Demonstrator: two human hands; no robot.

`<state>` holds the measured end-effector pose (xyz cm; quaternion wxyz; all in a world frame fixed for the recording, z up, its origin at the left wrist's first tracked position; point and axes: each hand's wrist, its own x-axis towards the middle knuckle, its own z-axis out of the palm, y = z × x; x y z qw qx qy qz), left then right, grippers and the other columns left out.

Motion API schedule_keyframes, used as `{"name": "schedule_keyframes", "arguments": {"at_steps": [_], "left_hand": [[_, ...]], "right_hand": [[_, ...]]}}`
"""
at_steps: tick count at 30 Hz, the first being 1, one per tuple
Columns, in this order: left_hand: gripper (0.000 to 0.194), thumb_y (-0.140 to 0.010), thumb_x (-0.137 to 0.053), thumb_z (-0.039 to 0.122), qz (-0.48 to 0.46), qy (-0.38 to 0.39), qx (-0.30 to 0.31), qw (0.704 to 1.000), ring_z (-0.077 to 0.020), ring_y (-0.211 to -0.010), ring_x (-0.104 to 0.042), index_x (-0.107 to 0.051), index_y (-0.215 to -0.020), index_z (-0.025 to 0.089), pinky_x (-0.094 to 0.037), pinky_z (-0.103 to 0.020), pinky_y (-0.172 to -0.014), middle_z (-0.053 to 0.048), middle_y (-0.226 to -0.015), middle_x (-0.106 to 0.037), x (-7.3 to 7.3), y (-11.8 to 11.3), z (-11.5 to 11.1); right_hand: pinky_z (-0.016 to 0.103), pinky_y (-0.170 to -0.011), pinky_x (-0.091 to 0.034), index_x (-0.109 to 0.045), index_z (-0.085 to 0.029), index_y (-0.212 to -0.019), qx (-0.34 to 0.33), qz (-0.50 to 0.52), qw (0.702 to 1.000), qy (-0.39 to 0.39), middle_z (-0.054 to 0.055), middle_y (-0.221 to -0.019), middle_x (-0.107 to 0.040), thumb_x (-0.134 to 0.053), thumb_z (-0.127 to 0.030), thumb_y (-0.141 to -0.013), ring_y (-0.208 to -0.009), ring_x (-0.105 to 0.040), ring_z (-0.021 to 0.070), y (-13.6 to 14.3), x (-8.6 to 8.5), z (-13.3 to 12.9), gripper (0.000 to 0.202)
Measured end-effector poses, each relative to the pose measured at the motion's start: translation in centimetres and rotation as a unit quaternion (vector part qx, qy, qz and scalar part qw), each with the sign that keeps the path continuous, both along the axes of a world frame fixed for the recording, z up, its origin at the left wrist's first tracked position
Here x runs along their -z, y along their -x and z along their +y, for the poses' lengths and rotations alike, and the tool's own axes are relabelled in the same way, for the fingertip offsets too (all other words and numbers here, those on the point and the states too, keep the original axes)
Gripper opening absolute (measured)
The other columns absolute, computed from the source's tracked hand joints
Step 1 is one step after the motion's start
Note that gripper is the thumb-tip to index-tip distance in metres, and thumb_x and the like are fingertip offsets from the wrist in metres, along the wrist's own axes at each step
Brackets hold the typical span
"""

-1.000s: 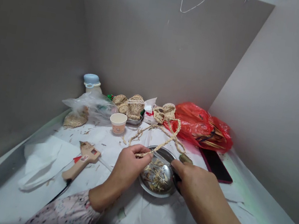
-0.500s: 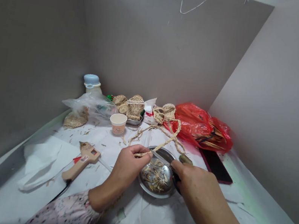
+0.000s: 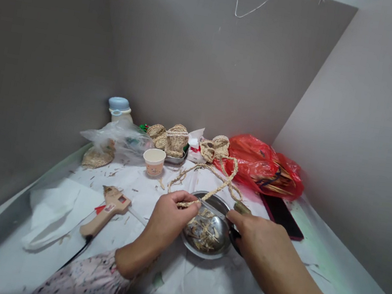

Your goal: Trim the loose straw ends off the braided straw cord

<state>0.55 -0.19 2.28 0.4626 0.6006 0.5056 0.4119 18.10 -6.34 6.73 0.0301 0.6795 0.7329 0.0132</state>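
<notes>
1. Fingers of the left hand (image 3: 174, 215) pinch a tan braided straw cord (image 3: 217, 189) above a round, shiny metal bowl (image 3: 202, 255) of dry clippings (image 3: 203, 234).
2. Right hand (image 3: 260, 235): fingers clamped round black-handled metal scissors (image 3: 214, 209), blades just beside the cord, handle covering part of the bowl's rim.
3. Leftward, a beige pistol-shaped glue gun (image 3: 105, 214).
4. Beyond, a peach-and-white paper cup (image 3: 153, 163) and crumpled red plastic bag (image 3: 250, 158).
</notes>
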Motion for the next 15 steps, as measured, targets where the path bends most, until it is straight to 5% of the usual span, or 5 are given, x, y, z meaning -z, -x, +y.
{"name": "schedule_keyframes", "arguments": {"at_steps": [15], "left_hand": [[0.024, -0.069, -0.065, 0.037, 0.007, -0.007, 0.001, 1.000, -0.0192, -0.065, -0.062, -0.070, -0.075, 0.014, -0.044, -0.026, -0.059, -0.005, -0.069, -0.070, 0.01, -0.03, -0.02]], "right_hand": [[0.028, -0.048, -0.018, -0.062, -0.027, -0.089, 0.012, -0.014, 1.000, 0.021, 0.002, -0.075, -0.071, -0.053, -0.013, -0.080, -0.067, -0.066, 0.0188, -0.08, -0.48, -0.07, 0.019]]}}
